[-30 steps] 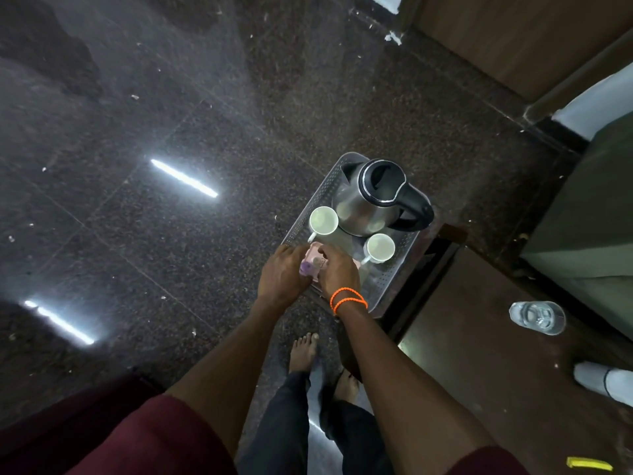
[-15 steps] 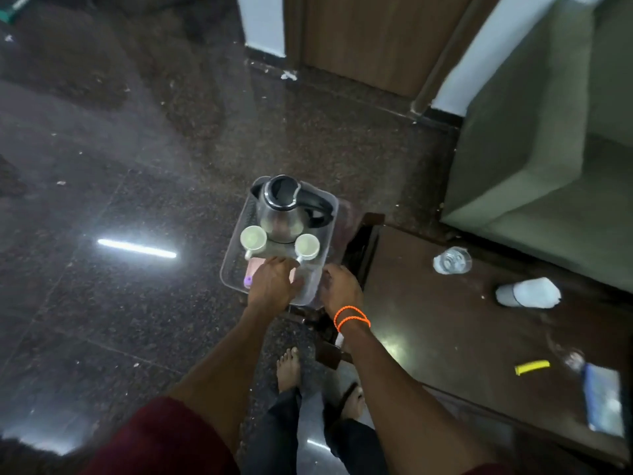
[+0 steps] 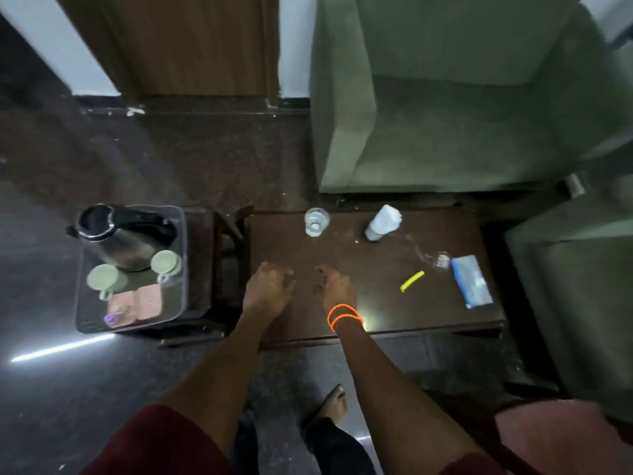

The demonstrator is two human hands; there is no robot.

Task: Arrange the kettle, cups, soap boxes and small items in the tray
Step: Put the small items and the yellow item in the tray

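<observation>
The tray (image 3: pixel 181 269), well to the left of both hands, already holds the kettle (image 3: pixel 116 240), two cups (image 3: pixel 102 279) and pink soap boxes (image 3: pixel 137 303). The left hand (image 3: pixel 269 291) and right hand (image 3: pixel 334 289) hover over the desk (image 3: pixel 376 313), fingers loosely curled, holding nothing. Right of them, a yellow item (image 3: pixel 412 281), blue packet (image 3: pixel 472 281) and glass (image 3: pixel 317 221) appear left to collect.

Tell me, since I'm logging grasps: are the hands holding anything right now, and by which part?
Nothing is held. The left hand and right hand hover empty over the dark table, fingers loosely curled.
</observation>
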